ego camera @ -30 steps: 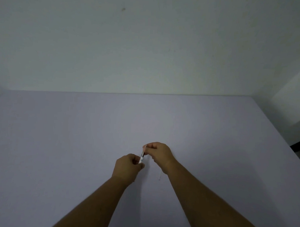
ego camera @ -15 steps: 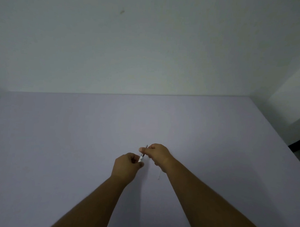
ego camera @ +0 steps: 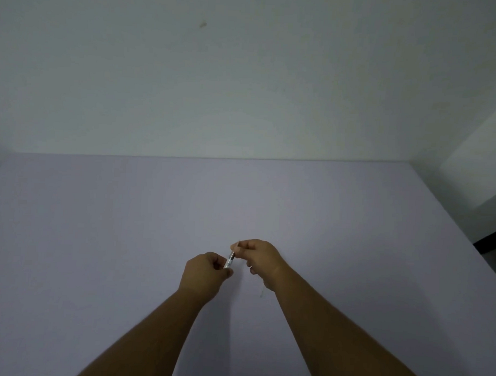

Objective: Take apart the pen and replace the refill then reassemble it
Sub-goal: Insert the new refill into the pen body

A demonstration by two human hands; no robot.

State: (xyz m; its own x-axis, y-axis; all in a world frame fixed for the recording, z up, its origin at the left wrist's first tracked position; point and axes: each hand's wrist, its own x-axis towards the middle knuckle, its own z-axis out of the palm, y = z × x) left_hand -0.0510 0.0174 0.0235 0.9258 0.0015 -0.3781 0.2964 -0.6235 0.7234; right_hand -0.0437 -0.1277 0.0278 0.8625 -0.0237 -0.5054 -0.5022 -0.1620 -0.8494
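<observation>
A pale lilac surface (ego camera: 99, 239) is seen, running back to a plain wall (ego camera: 245, 75). Toward the near edge, about midway between the side edges, the left hand (ego camera: 204, 276) is held above it, curled, with thumb and fingers pinched on the lower end of a pen (ego camera: 229, 261). The pen is tilted, its clear barrel rising to the right, clear of the surface. Its upper end is pinched between the thumb and forefinger of the right hand (ego camera: 260, 258), the other fingers being curled in. A thin pale stick (ego camera: 262, 293), perhaps a refill, is seen lying on the surface just under the right wrist; its nature cannot be told for certain.
</observation>
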